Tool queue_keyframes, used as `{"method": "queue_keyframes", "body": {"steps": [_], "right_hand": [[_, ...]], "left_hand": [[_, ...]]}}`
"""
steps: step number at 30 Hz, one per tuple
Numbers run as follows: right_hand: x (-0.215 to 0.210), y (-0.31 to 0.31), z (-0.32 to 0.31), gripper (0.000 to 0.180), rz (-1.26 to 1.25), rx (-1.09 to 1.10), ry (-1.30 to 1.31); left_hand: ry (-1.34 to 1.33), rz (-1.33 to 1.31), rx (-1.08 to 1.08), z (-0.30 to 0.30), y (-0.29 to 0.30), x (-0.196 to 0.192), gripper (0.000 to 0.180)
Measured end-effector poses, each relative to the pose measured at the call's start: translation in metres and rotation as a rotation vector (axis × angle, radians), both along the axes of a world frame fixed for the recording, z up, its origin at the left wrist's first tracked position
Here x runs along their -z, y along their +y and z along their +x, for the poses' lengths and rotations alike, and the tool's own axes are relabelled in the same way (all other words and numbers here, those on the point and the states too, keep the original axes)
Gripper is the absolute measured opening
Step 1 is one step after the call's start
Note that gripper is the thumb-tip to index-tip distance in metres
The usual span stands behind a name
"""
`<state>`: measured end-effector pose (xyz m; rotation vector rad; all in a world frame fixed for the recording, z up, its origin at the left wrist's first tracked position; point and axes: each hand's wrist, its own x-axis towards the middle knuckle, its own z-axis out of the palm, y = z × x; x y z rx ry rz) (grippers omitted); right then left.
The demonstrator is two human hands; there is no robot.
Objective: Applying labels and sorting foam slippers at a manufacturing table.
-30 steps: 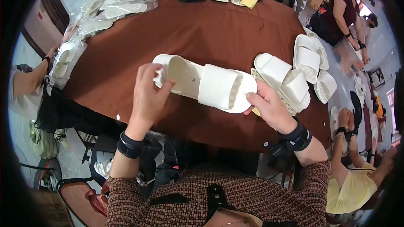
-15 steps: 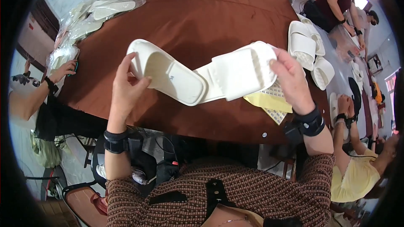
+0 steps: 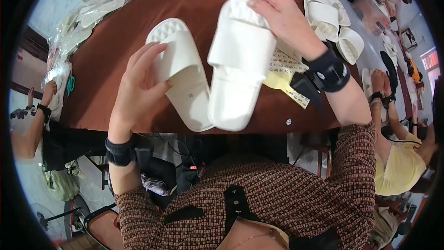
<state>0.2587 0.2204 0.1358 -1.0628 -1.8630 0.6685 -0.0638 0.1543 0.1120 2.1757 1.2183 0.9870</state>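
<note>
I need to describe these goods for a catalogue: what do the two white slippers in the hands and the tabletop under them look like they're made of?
The two white slippers, one in the left hand and one in the right hand, look like moulded foam or soft plastic: one-piece, matte, seamless, with a bumpy textured footbed. The table looks covered in a brown cloth or smooth sheet with a dull sheen; which one is unclear.

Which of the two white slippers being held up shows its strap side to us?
The slipper in the right hand, the right slipper: its broad strap faces up. The left slipper, in the left hand, shows its sole.
</note>
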Motion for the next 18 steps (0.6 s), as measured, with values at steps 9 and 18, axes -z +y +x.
{"method": "queue_keyframes", "body": {"steps": [9, 18], "right_hand": [[0.019, -0.003, -0.005, 0.029, 0.119, 0.03, -0.087], [0.034, -0.063, -0.016, 0.021, -0.1, -0.21, -0.308]], "left_hand": [[0.348, 0.302, 0.052, 0.033, -0.022, 0.025, 0.047], [0.297, 0.202, 0.171, 0.059, -0.051, 0.045, 0.03]]}}
